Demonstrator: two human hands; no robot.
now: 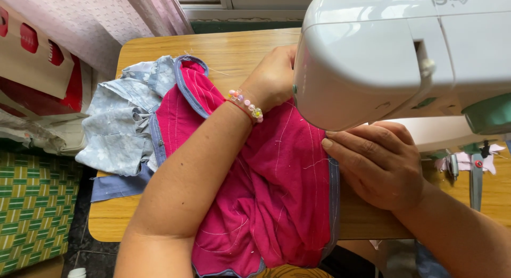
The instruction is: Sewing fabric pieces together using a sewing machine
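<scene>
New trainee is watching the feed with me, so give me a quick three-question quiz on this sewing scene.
1. True or false: the left hand rests on the pink fabric behind the white sewing machine.
2. What trims the pink fabric's edge? A) yellow lace B) blue-grey binding C) black ribbon
3. What is worn on the left wrist?

Key
1. True; the right hand presses the fabric at the machine's front.
2. B
3. A beaded bracelet with pastel beads.
</scene>
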